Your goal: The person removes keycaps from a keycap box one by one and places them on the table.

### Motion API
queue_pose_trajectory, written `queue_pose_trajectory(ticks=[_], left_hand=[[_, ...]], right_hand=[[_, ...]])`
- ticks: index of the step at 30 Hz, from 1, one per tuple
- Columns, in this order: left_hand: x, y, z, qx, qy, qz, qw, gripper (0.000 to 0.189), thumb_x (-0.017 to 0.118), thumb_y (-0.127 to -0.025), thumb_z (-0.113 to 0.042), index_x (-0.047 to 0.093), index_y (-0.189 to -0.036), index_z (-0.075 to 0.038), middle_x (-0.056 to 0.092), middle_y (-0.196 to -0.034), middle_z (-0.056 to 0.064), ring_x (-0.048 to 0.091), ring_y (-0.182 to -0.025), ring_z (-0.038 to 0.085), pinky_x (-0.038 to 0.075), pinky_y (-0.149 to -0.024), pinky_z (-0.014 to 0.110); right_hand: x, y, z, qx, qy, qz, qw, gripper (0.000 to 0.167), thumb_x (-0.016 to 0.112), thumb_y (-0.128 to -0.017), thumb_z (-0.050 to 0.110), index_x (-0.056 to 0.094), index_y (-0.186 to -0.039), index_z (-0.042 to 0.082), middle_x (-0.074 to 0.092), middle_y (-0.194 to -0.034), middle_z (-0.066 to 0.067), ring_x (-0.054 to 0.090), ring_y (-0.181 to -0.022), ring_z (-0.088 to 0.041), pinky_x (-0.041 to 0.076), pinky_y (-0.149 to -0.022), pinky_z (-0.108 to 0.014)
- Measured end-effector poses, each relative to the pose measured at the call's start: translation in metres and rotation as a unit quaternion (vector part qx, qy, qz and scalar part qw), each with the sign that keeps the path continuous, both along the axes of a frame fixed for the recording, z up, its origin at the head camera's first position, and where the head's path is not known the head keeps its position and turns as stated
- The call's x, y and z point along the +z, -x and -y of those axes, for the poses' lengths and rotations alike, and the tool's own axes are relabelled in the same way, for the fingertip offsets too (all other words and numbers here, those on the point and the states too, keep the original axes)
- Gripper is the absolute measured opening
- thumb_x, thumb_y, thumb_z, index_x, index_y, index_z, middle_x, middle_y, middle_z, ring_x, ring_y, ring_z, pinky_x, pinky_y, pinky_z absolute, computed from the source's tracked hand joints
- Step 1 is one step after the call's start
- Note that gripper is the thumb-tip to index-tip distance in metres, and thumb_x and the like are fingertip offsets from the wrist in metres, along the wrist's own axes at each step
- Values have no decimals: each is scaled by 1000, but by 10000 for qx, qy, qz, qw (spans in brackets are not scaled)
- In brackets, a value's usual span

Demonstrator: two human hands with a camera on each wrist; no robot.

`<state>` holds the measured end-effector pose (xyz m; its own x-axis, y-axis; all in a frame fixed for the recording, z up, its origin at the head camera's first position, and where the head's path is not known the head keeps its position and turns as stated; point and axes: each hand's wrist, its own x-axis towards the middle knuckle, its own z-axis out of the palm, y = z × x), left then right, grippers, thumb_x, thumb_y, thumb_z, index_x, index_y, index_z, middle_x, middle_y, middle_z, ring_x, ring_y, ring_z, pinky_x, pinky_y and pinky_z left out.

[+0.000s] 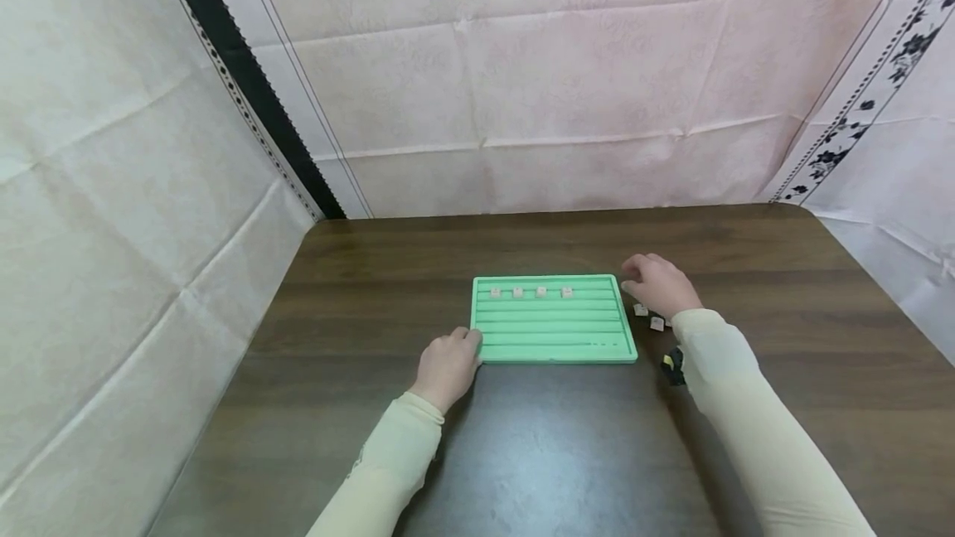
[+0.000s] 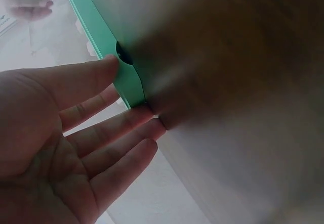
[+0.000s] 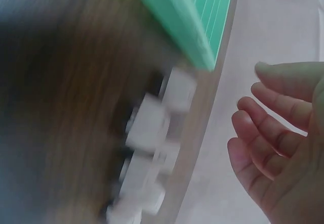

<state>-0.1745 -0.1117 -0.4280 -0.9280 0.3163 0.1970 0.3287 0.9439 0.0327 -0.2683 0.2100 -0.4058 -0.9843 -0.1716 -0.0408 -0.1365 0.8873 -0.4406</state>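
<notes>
- Green tray (image 1: 554, 340): right of the frame's lower centre, four small blocks (image 1: 540, 292) near its top edge.
- Left hand (image 1: 446, 370): pinching the tray's left edge.
- Right hand (image 1: 662, 284): fingers loosely curved, near white blocks (image 1: 656, 324).

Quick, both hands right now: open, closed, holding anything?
Left hand: holding the green tray at its left edge.
Right hand: open, fingers loosely bent, holding nothing, near the small white blocks.
</notes>
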Motion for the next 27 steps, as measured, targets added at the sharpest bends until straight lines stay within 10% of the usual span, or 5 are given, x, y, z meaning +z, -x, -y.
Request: queue_pose_trajectory(ticks=[27], left_hand=[[-2, -1, 1, 2, 12, -26, 10000, 18, 69, -82, -22, 63, -93, -10, 66, -88, 7, 62, -65, 19, 48, -52, 29]], right_hand=[[-26, 9, 76, 719, 1, -104, 9974, 25, 54, -91, 16, 60, -113, 6, 59, -108, -13, 57, -99, -29, 47, -81, -47]])
